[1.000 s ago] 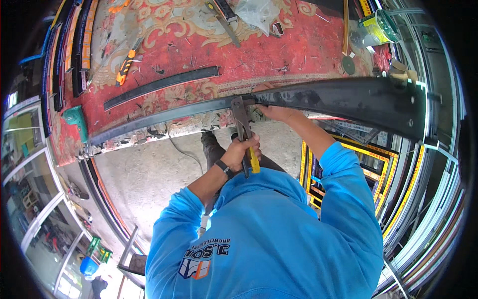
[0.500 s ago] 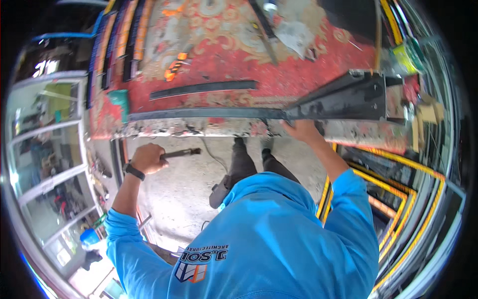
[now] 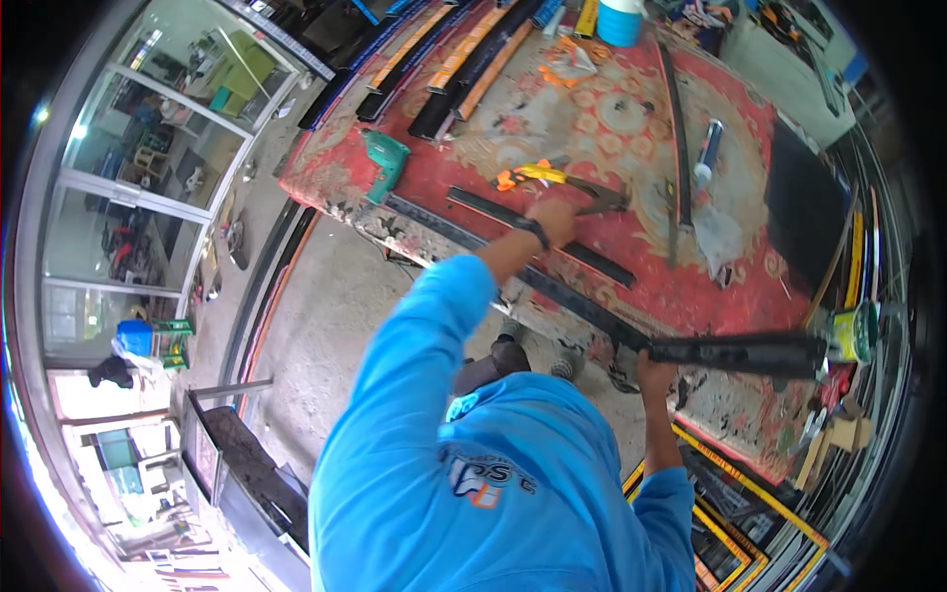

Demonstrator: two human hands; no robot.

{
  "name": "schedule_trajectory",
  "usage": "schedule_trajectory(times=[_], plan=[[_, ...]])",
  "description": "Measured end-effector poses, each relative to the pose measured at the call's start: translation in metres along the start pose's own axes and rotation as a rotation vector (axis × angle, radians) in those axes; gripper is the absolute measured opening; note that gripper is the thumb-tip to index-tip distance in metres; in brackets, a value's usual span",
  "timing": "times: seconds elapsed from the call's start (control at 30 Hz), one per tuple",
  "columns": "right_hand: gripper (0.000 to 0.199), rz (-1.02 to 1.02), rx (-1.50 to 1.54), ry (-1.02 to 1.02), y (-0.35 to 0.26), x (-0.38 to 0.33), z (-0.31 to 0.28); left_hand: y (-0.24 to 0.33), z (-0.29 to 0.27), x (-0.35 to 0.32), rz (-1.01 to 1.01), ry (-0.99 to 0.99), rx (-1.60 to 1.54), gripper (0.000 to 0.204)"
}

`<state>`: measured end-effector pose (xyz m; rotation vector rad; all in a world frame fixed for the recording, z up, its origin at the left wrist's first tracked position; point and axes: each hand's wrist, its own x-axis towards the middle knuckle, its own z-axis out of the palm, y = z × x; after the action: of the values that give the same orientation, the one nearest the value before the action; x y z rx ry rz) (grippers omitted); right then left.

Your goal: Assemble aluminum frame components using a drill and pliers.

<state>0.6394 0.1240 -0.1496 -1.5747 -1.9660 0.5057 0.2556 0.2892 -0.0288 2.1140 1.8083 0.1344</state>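
My left hand [image 3: 554, 221] reaches over the red table [image 3: 725, 281], its fingers closed round a dark hand tool [image 3: 600, 197] with a broad end. I cannot make out the tool's exact kind. Under that wrist and forearm pass a short black strip [image 3: 602, 264] and a long dark metal profile [image 3: 557, 288] along the near edge. At the profile's right end, my right hand [image 3: 655, 373] grips where it meets a wider black metal piece [image 3: 740, 353]. Just beyond the left hand lies an orange and yellow tool [image 3: 531, 175]. A green power drill [image 3: 385, 163] rests by the profile's left end.
Several long wrapped profiles [image 3: 473, 69] lie at the table's far left. A sealant tube [image 3: 707, 148], a thin dark bar [image 3: 675, 128] and a light blue container [image 3: 619, 22] sit farther back. Yellow-edged frames [image 3: 750, 498] lean at the lower right. Glass doors [image 3: 148, 197] stand left.
My left hand has swung up from beside the table to above it, carrying the dark tool. The view has turned. My right hand stays at the junction; the wider piece now looks narrower.
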Motion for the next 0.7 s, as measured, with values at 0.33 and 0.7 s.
schedule_trajectory(times=[0.33,0.7], plan=[[0.042,0.341,0.114,0.098,0.001,-0.016,-0.014,-0.182,-0.040,0.007,-0.409,0.686,-0.114,0.069],[0.032,0.182,0.115,-0.032,0.005,0.005,0.005,-0.369,-0.095,-0.016,-1.132,0.265,-0.322,0.150]])
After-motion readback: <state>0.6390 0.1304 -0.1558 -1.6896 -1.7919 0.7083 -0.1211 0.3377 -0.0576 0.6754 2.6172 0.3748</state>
